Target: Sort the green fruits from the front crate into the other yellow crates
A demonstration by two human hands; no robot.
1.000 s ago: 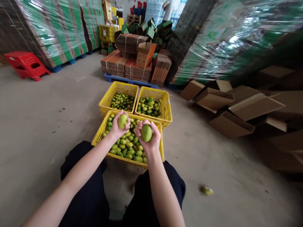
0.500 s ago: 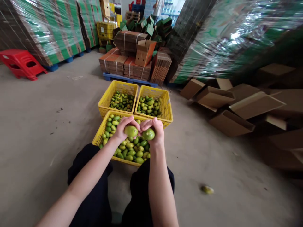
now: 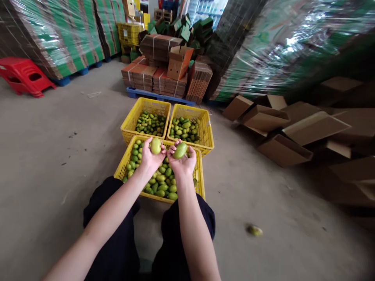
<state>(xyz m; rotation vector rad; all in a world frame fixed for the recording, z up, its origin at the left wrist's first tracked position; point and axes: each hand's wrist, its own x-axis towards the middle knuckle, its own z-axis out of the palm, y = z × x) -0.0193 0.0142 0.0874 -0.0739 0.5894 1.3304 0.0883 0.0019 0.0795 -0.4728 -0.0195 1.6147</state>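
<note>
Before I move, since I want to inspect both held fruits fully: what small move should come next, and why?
I'd probably roll the greener fruit over in the right hand: its upper side shows, but the hand hides its underside. The left hand holds the yellower fruit alongside.

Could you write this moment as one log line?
left hand: holds yellow-green fruit | right hand: holds green fruit | beneath: nearest yellow crate with more fruit

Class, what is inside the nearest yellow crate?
Inside the nearest yellow crate, green and yellowish fruits are piled together. The left hand and right hand hide part of the pile; anything beneath the top fruits is covered.
</note>
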